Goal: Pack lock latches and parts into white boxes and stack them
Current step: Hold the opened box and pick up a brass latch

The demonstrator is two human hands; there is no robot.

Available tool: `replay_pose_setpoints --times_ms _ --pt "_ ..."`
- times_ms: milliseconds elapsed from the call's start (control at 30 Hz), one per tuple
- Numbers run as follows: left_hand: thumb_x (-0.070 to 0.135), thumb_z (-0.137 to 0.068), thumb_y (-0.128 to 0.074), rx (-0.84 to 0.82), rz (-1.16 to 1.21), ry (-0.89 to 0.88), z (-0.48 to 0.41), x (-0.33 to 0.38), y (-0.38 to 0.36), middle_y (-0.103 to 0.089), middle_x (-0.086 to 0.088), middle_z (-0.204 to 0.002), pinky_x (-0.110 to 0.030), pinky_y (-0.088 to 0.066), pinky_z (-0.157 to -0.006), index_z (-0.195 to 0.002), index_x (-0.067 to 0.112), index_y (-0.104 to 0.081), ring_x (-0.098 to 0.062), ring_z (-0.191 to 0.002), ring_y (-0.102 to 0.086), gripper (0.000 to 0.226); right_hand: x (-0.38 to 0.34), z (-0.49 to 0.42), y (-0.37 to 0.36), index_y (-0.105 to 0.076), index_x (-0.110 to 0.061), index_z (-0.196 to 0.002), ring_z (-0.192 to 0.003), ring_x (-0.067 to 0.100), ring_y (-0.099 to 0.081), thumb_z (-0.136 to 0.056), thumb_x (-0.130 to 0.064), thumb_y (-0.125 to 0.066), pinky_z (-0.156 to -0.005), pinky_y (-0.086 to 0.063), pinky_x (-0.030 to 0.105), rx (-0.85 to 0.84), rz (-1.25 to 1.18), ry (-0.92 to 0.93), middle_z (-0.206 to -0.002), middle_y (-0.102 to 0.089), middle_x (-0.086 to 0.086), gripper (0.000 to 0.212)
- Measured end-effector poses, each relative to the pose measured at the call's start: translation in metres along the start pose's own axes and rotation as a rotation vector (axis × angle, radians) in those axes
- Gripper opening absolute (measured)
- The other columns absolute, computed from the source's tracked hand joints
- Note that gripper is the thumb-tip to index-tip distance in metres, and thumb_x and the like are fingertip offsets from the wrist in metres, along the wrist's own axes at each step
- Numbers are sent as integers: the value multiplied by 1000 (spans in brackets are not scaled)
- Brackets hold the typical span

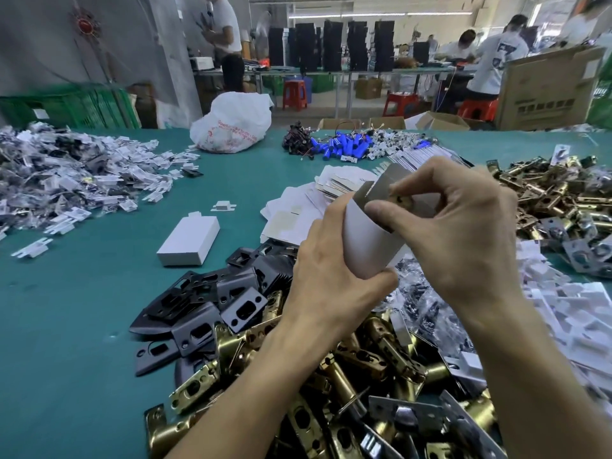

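My left hand (334, 276) grips a white box (366, 241), held tilted with its open flaps up. My right hand (460, 233) pinches a brass latch (402, 200) at the box's open mouth; most of the latch is hidden by my fingers and the flap. A closed white box (188, 240) lies on the green table (66, 326) to the left. Below my hands lie heaps of brass latches (357, 376) and black strike plates (212, 299).
Flat box blanks (298, 213) lie behind my hands. Bagged parts (66, 173) are heaped at the left, more brass latches (549, 200) at the right, blue cylinders (341, 147) and a white bag (231, 125) at the back. People work at far tables.
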State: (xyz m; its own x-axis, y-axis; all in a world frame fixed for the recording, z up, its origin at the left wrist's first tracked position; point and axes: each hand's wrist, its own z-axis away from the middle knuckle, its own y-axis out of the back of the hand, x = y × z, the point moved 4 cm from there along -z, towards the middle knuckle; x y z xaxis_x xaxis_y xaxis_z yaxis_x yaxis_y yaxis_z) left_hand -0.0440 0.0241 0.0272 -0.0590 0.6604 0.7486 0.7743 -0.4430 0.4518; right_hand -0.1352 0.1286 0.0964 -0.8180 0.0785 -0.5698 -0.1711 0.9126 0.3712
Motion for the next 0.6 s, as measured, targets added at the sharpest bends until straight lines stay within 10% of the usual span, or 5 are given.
replay_pose_setpoints --times_ms 200,333,600 --pt "43 -61 -78 36 127 88 -3 -9 1 -59 17 -114 -9 -47 -67 -129 51 -38 0 -95 -60 80 3 -4 4 -73 -27 -83 -74 13 -56 -97 -37 -58 -72 -47 39 86 -31 -13 -79 -63 -1 22" --pt "47 -61 -80 88 344 239 -7 -16 5 -63 11 -108 -22 -57 -68 -120 43 -43 -5 -87 -66 70 17 -6 8 -71 -19 -81 -59 10 -57 -99 -32 -54 -59 -49 31 115 -65 -122 -68 -61 -4 29" --pt "36 -59 -82 210 718 392 -14 -27 9 -68 22 -88 -27 -58 -67 -110 41 -43 1 -76 -68 64 76 10 -9 -64 -26 -90 -72 32 -67 -95 -2 -42 -62 -58 47 -460 257 -529 -85 -70 10 33"
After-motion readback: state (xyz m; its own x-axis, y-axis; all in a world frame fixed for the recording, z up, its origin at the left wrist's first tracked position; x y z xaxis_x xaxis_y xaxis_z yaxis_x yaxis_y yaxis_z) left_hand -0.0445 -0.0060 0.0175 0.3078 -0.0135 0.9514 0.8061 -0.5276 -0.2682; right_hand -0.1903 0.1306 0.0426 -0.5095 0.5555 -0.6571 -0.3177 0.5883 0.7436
